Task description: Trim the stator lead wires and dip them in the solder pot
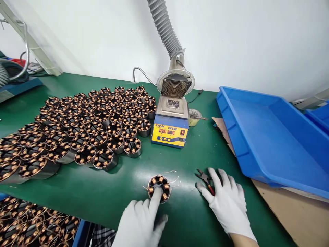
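A wound motor stator [165, 197] with copper coils stands on the green bench in front of me, loose wire ends sticking out on its sides. My left hand [141, 219], in a white glove, has its index finger stretched into the ring; the thumb is apart from it and the other fingers are bent. To the right, my gloved right hand [226, 199] lies over a pair of cutting pliers [205, 176], fingers spread. The jaws point up and left, and a red handle shows between thumb and index finger; most of the handles are hidden under the palm.
Many stators [99, 138] stand in rows at the left. A blue-yellow solder pot [169, 133] sits at the back under a fume hose [166, 27]. At right is a blue tray [246, 151] on cardboard [285, 209]. More stators with long wires [38, 223] lie lower left.
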`<state>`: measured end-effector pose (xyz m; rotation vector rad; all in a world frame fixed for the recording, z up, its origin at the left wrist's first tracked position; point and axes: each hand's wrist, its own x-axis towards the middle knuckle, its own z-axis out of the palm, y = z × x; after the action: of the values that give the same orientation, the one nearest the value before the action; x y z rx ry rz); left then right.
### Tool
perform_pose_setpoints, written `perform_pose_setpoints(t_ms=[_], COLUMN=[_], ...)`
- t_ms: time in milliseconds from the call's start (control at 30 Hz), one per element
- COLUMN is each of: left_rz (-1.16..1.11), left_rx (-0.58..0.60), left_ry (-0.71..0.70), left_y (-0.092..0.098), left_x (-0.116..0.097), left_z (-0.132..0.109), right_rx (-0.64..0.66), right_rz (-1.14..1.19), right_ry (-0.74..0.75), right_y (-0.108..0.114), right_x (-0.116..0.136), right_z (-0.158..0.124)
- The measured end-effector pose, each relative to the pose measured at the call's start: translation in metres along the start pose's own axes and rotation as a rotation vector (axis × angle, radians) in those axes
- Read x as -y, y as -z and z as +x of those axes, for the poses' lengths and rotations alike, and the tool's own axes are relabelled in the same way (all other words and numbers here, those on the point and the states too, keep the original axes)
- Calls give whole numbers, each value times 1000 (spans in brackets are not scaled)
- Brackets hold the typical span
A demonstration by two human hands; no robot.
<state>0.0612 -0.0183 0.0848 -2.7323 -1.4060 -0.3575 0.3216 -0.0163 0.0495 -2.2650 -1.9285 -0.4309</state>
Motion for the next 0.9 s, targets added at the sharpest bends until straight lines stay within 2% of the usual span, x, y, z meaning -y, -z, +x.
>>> perform_pose_setpoints(t_ms=[67,167,267,367,467,633,733,833,900], left_rz=[82,113,97,76,50,20,38,72,72], left_rx=[25,22,1,-3,22,53,47,28,12], left_ry=[31,14,-16,-17,0,2,-12,-15,-20], left_y=[0,-2,-4,-7,-9,-7,-5,-6,-7], left_x=[2,3,4,5,6,7,7,6,5], left_z=[4,6,4,0,-3,1,3,3,1], right_rx=[16,54,-15,-4,29,96,204,362,431], right_rz=[-110,-53,123,188,165,156,115,90,88], right_ry=[-61,-105,44,221,259,240,207,103,-45], right_y=[-1,1,4,13,23,32,35,44,51], right_x=[0,5,19,40,57,66,70,71,64], right_z=[-7,-16,-18,-12,-4,3,5,13,23])
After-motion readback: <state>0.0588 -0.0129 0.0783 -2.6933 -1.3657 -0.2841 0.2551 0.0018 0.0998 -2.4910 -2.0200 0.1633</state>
